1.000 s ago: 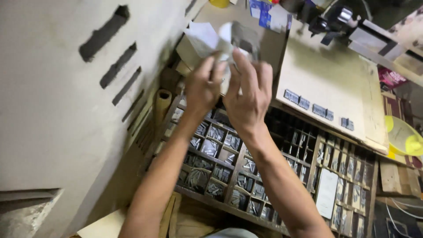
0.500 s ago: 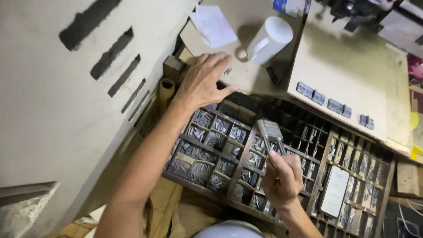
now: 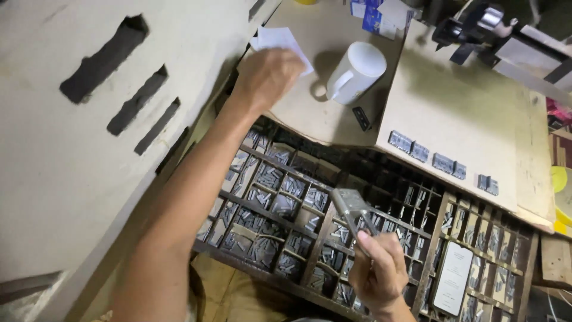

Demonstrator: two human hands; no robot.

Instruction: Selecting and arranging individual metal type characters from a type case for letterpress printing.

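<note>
The left hand (image 3: pixel 266 76) has been moved up onto the white paper slip (image 3: pixel 280 43) (beside the white ceramic mug (image 3: pixel 356 71)), fingers resting flat on it. The grey metal composing stick (image 3: pixel 353 210) is gripped in the right hand (image 3: pixel 378 271), over the compartmented wooden type case (image 3: pixel 310 229).

Beyond the left hand (image 3: pixel 265 76), a paper (image 3: pixel 280 42) is lying flat, leaving passage over it. To that hand's right a mug (image 3: pixel 356 71) is blocking the worktop (image 3: pixel 453 113); past it, bare board is lying open up to small blocks (image 3: pixel 442 163). Around the right hand (image 3: pixel 378 271), tray (image 3: pixel 286 206) dividers are hemming in every compartment.
</note>
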